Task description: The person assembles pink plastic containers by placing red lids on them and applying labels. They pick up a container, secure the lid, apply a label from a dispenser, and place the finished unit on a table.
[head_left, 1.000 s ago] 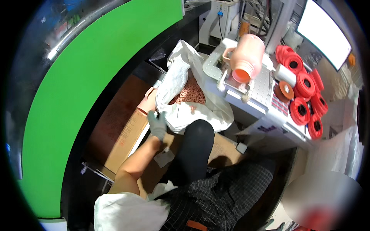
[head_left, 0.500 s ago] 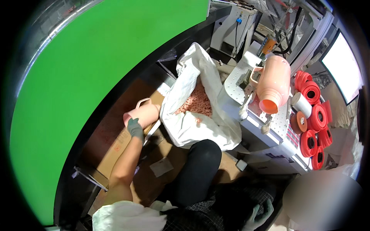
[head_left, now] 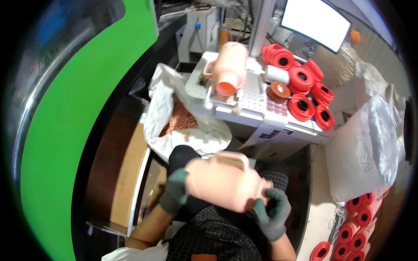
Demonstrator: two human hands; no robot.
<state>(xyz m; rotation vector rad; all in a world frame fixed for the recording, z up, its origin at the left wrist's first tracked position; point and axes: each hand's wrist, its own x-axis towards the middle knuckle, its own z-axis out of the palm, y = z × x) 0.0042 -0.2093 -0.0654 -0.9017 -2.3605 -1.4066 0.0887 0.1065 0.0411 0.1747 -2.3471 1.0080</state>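
Note:
A pink plastic jug body [head_left: 224, 182] with a side handle lies on its side across my lap, handle up. My left hand [head_left: 175, 191], in a grey-green glove, grips its base end. At the narrower neck end, my right hand [head_left: 273, 213], gloved alike, has its thumb and fingers curled about the rim. Part of the neck is hidden behind those fingers. Another pink jug body [head_left: 228, 65] rests tilted on a perforated metal plate [head_left: 257, 93] beyond my lap, its orange-lit mouth facing me.
A white sack [head_left: 204, 141] holding pink scraps [head_left: 180, 119] stands ahead. Several red ring-shaped parts [head_left: 301, 78], a white roll [head_left: 277, 75] and a brown tape roll [head_left: 278, 92] lie on the bench. At left are a cardboard box [head_left: 126, 187] and green panel [head_left: 56, 152]; a plastic-lined bin [head_left: 361, 152] stands right.
My left hand has brought the pink jug body from the left side to above my lap. My right hand has risen to its neck. The view has turned right.

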